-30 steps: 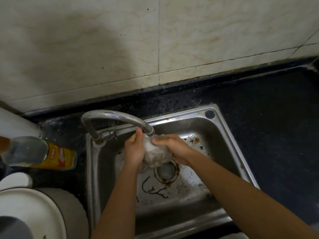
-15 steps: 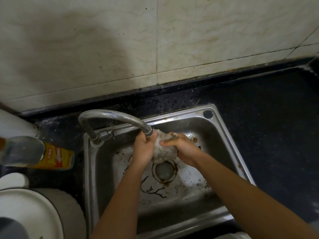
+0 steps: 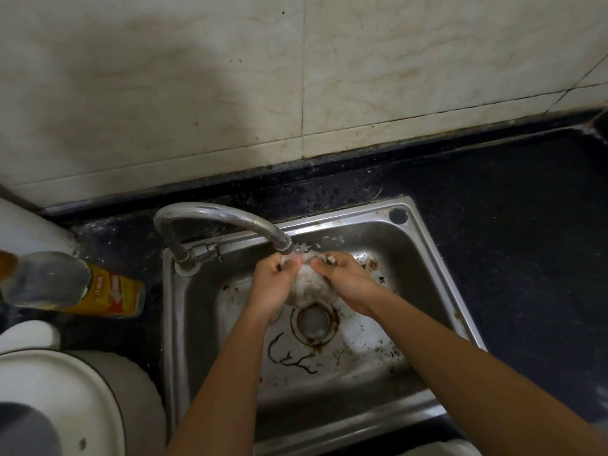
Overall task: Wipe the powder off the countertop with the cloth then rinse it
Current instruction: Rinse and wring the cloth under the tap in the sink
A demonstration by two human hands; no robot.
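Note:
A wet grey cloth (image 3: 309,286) is bunched up just under the spout of the curved metal tap (image 3: 217,215), over the drain of the steel sink (image 3: 424,258). My left hand (image 3: 273,284) grips the cloth's left side and my right hand (image 3: 345,281) grips its right side, thumbs close together on top. Water splashes off the cloth at the spout. The black countertop (image 3: 526,225) stretches to the right of the sink; no powder shows on it.
A yellow-labelled clear bottle (image 3: 79,287) lies on the counter left of the sink. A white round-lidded container (image 3: 65,399) stands at the lower left. The drain (image 3: 314,320) is rust-ringed, with dark debris on the basin floor. A tiled wall rises behind.
Both hands have lifted the cloth up and closer to the spout, and their grip has shifted toward its top. Water now sprays off the cloth.

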